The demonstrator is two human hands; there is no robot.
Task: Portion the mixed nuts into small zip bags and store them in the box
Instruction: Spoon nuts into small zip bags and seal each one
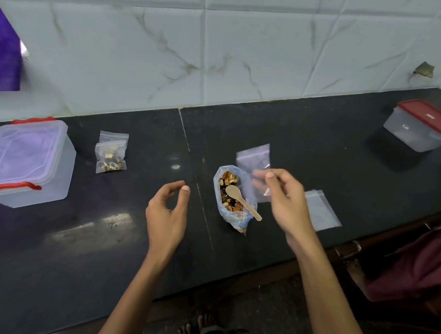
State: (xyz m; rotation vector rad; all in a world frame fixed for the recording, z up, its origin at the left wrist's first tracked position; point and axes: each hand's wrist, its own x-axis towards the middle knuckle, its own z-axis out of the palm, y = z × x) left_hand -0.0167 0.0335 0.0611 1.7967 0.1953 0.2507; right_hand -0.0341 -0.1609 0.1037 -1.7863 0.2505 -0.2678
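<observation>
Mixed nuts in an open plastic bag, bench centre, wooden spoon resting on them. Right hand pinches an empty zip bag just behind the nuts. Left hand hovers beside them, fingers loosely curled, holding nothing. Filled zip bags lie left, near the lidded clear box. Spare zip bags lie flat, right.

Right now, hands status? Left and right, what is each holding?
Left hand: open, fingers loosely curled, holding nothing, above the counter.
Right hand: pinching an empty small zip bag, lifted beside the bag of nuts.
</observation>
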